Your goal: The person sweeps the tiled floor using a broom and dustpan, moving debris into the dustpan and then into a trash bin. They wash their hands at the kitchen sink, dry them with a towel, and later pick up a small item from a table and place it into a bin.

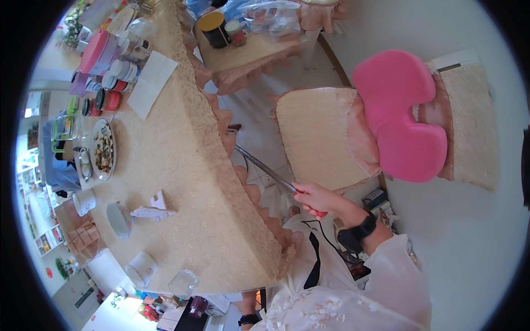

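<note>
My right hand [316,200] is closed around the red handle of a long grey metal rod [265,167]. The rod slants up and left, and its far end meets the scalloped edge of the tablecloth [207,182], where the rest is hidden. A black band with a dark device circles my right wrist. My left hand is out of view; only its forearm with a black wristband shows below the table's near corner. Right of the rod stands a cloth-covered chair [316,132] with a pink cushion [403,120] against its back.
On the table are a plate of food [103,149], a bowl [120,220], a white stand [153,212], a clear cup [183,284], several jars and a white sheet [152,85]. A side table [248,56] holds a black canister. Cluttered items lie below the chair.
</note>
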The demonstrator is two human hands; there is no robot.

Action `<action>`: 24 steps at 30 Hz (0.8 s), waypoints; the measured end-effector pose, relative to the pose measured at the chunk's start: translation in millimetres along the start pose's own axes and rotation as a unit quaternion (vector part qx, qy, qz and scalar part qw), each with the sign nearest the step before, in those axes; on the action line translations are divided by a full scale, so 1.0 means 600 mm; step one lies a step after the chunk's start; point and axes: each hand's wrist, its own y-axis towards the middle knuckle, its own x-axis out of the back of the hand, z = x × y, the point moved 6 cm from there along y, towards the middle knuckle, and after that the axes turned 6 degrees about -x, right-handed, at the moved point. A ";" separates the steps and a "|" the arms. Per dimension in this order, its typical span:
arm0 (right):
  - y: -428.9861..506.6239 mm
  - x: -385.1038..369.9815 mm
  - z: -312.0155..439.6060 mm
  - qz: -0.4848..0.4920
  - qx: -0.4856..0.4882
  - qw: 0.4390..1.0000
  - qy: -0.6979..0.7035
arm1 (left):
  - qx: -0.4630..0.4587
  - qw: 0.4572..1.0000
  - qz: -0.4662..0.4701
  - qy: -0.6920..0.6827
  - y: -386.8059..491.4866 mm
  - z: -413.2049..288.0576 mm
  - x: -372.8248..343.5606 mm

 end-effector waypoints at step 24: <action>0.029 -0.044 -0.277 -0.114 -0.053 0.990 0.056 | -0.109 0.990 0.069 0.059 0.081 -0.015 0.109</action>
